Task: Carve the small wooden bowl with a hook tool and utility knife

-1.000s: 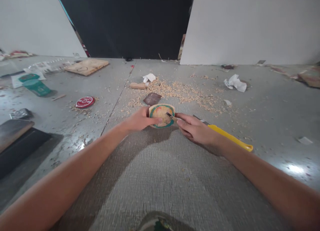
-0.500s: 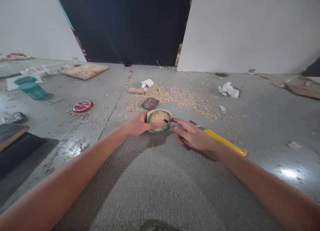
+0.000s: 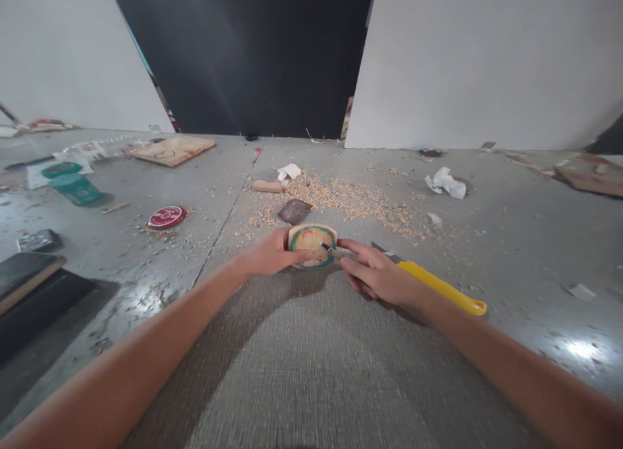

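Between my hands is a small wooden block (image 3: 311,240) with rounded corners, tilted up towards me, with a teal ring and reddish marks painted on its face. My left hand (image 3: 272,251) grips its left side, the thumb lying across the face. In my right hand (image 3: 372,267) is a small carving tool (image 3: 327,247) with a metal tip and a light handle; its tip is at the block's face, and the index finger touches the block's right edge. Whether the tip cuts into the wood cannot be made out. Behind the right hand lies a yellow-handled saw or knife (image 3: 442,287), its grey blade partly hidden.
Wood chips (image 3: 335,194) are scattered beyond the block, near brown sandpaper (image 3: 294,211), a wooden piece (image 3: 267,186) and crumpled tissue (image 3: 445,182). Leftward are a red round lid (image 3: 167,217), a teal container (image 3: 75,187), a flat board (image 3: 175,149) and a dark block (image 3: 29,277).
The whole view has shifted slightly, so everything sits a little lower. The block leans back slightly more, and the tool tip stays on its face. Both hands keep their hold.
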Available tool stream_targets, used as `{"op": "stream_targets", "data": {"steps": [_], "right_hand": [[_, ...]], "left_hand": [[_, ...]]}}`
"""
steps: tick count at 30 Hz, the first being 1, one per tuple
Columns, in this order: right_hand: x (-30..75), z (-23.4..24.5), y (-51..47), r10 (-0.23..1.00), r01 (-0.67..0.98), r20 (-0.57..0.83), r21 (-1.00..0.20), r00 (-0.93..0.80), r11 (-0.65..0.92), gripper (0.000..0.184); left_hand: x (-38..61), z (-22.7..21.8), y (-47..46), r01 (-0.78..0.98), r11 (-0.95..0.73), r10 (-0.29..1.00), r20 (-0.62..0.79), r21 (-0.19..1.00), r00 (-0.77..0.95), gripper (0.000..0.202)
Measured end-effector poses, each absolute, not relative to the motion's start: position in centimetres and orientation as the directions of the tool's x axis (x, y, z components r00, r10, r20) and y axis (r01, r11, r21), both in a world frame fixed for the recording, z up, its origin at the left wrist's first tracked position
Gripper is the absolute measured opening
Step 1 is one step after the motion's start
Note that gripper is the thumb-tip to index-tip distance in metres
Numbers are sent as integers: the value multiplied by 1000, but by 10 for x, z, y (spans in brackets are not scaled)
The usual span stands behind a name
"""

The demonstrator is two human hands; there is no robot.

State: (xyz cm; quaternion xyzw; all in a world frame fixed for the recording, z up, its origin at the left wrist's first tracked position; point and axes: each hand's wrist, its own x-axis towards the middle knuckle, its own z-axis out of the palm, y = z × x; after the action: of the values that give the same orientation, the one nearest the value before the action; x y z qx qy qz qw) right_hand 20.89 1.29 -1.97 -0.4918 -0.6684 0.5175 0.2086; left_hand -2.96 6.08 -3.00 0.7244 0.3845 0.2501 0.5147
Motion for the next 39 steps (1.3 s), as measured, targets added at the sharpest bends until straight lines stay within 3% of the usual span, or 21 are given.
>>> {"op": "stream_targets", "data": {"steps": [27, 39], "right_hand": [[212, -24, 14, 868, 439, -152, -895, -473, 83, 54], [214, -20, 15, 848, 456, -187, -887, -495, 70, 54]], "left_hand": [[-26, -28, 57, 279, -65, 862, -87, 958, 499, 37], [-29, -32, 60, 277, -114, 843, -54, 954, 535, 39]]}}
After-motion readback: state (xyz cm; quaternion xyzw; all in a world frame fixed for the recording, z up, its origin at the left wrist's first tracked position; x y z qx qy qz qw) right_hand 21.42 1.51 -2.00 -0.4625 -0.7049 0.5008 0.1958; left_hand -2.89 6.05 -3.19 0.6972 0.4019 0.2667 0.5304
